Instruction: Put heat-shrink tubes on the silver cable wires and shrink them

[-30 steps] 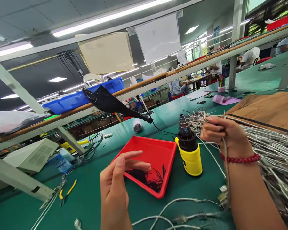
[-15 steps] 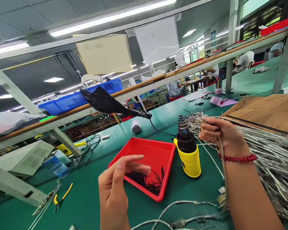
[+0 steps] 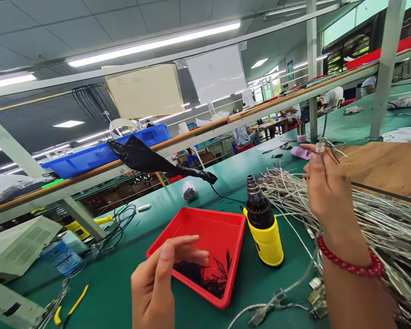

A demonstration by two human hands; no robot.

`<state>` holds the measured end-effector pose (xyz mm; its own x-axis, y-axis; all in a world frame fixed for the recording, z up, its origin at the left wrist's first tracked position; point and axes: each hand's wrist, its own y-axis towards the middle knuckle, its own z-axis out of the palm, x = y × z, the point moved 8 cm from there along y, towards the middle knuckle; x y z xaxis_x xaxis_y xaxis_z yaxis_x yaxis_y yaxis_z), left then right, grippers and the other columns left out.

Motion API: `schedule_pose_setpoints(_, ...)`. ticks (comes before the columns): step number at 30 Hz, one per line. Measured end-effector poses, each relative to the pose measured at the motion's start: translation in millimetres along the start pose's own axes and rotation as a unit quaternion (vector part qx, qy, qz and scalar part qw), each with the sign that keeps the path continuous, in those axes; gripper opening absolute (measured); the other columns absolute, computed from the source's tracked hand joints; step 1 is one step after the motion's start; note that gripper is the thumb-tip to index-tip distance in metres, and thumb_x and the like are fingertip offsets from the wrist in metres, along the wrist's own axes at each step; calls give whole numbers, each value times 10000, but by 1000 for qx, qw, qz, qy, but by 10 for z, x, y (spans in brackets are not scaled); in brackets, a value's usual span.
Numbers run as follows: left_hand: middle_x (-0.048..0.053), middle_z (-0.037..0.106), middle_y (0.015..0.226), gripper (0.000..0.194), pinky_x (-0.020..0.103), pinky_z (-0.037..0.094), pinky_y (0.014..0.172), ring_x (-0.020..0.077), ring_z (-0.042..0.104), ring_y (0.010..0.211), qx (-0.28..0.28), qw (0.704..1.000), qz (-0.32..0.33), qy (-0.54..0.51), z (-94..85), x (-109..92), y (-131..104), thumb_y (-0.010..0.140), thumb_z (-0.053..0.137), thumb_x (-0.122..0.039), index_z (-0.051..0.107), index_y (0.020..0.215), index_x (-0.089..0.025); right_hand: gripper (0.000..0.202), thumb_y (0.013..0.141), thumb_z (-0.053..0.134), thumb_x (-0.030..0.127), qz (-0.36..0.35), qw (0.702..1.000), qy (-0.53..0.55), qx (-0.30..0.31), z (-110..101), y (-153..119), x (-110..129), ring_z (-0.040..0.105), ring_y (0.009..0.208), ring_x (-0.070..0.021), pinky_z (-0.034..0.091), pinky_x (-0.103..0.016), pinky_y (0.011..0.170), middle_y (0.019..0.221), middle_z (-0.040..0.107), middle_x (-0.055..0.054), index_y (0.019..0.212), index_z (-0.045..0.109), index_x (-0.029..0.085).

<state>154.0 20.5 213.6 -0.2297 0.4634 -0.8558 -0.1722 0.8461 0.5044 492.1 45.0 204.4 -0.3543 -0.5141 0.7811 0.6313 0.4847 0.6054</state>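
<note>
My left hand [image 3: 156, 278] is at the near-left edge of a red tray [image 3: 222, 219], its fingers stretched out with nothing visible in them. Thin black tubes [image 3: 205, 278] lie heaped in the tray's near part. My right hand [image 3: 330, 192], wearing a red bead bracelet, is raised over the pile of cables. Its fingers pinch a cable [image 3: 320, 146], whose split thin wires stick out above the fingertips. Between my hands stands a yellow and black heat gun [image 3: 265, 235], nozzle upward. Clear-jacketed cable with connectors [image 3: 263, 310] lies on the green bench in front.
Many silvery cables [image 3: 380, 228] cover the right side, beside a brown board [image 3: 390, 167]. Yellow-handled pliers [image 3: 71, 306] and a blue can [image 3: 63, 258] are at left. A shelf rail [image 3: 205, 135] crosses behind, holding a blue bin [image 3: 106, 148]. People sit in the background.
My right hand has risen and turned, bringing the cable's split wires into view above its fingers. My left hand keeps its pose while the whole view shifts a little.
</note>
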Motion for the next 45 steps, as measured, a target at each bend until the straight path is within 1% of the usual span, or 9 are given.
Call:
schedule_pose_setpoints(6, 57, 711, 672, 386, 265, 559, 573, 213, 676, 618, 31, 999, -4, -7, 47, -32, 5, 829, 546, -519, 720, 865, -176, 129, 799, 566, 262, 136, 949, 263, 109, 158, -23, -45, 258, 388, -32, 152, -185, 357, 643, 425, 64, 835, 444, 241)
schedule_pose_setpoints(10, 49, 698, 658, 347, 265, 561, 568, 209, 666, 604, 12, 1000, -6, -18, 46, -67, -20, 788, 608, -501, 715, 852, -176, 227, 698, 728, 332, 137, 951, 233, 150, 125, -37, -4, 330, 411, -42, 256, -166, 349, 560, 391, 65, 756, 548, 206)
schedule_pose_setpoints(15, 41, 687, 643, 290, 259, 563, 558, 205, 663, 598, 27, 1000, 6, -2, 77, -79, -10, 748, 672, -454, 711, 844, -183, 301, 576, 811, 393, 117, 973, 170, 102, 40, -2, -39, 459, 441, -67, 369, -180, 378, 581, 504, 25, 686, 631, 179)
schedule_pose_setpoints(20, 27, 669, 624, 271, 228, 546, 556, 181, 646, 573, -12, 1000, -6, -15, 79, -92, -43, 741, 672, -436, 709, 810, -177, 311, 593, 799, 428, 135, 968, 171, 128, 134, 3, -96, 414, 391, -56, 469, -218, 443, 534, 532, 22, 687, 652, 171)
schedule_pose_setpoints(23, 22, 667, 611, 252, 216, 539, 550, 173, 641, 559, -28, 999, -16, -31, 97, -96, -69, 747, 662, -422, 707, 786, -177, 323, 605, 790, 437, 141, 963, 176, 145, 170, 16, -167, 398, 350, -52, 366, -185, 345, 516, 560, 8, 678, 626, 169)
schedule_pose_setpoints(25, 21, 669, 608, 244, 213, 541, 558, 172, 643, 565, -26, 999, -16, -33, 104, -96, -69, 752, 659, -418, 708, 786, -181, 330, 624, 776, 446, 139, 962, 170, 160, 197, 22, -210, 374, 332, -44, 267, -166, 301, 532, 583, -7, 685, 614, 165)
schedule_pose_setpoints(29, 26, 673, 604, 259, 222, 550, 548, 181, 649, 569, -1, 1000, -7, -13, 94, -90, -32, 760, 659, -433, 715, 797, -182, 335, 660, 748, 461, 134, 962, 156, 181, 287, 21, -249, 348, 345, -28, 234, -147, 308, 546, 585, -4, 715, 618, 157)
schedule_pose_setpoints(40, 9, 663, 609, 244, 209, 545, 553, 159, 642, 563, -21, 1000, -4, 20, 120, -111, -70, 807, 584, -401, 707, 788, -191, 358, 705, 726, 481, 123, 946, 147, 263, 492, -22, -345, 412, 412, -39, 273, -132, 343, 594, 576, 11, 774, 563, 169)
schedule_pose_setpoints(45, 21, 675, 613, 285, 218, 556, 563, 170, 656, 579, 28, 999, 0, 40, 131, -71, -23, 816, 583, -439, 714, 821, -186, 311, 788, 656, 468, 109, 926, 141, 334, 562, -76, -322, 387, 372, -21, 301, -138, 348, 625, 569, 37, 807, 514, 191)
